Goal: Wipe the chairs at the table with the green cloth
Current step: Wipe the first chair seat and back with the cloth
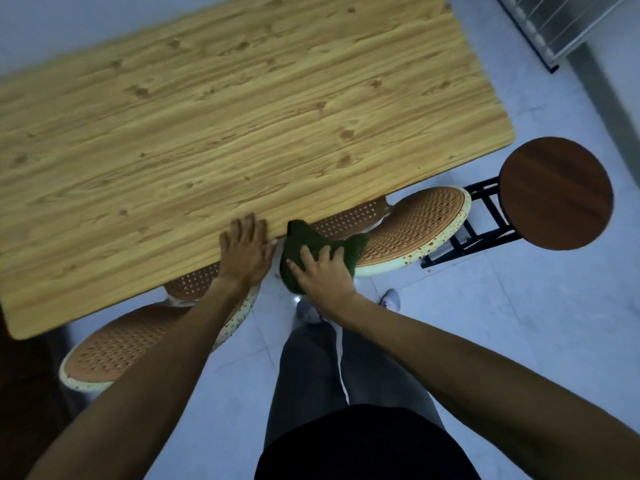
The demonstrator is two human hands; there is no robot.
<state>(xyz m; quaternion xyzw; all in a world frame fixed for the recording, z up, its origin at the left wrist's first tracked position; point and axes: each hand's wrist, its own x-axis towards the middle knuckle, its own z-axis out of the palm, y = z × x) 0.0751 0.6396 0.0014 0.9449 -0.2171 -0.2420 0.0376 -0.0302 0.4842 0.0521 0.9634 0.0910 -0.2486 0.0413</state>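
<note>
My right hand [323, 273] presses the dark green cloth [304, 244] down on a chair just below the table's near edge; the cloth hides what it touches. To its right sits a chair with a woven cane seat [415, 223] and a speckled pale rim, its back partly under the table. A second cane chair [121, 344] stands at the lower left, partly covered by my left forearm. My left hand [246, 251] lies flat, fingers spread, on the near edge of the wooden table [207, 116].
A round dark wooden stool [556, 194] on a black metal frame stands at the table's right corner. Pale tiled floor [519, 323] spreads to the right. My legs and shoes are between the two cane chairs. A metal rack [561, 26] is at the top right.
</note>
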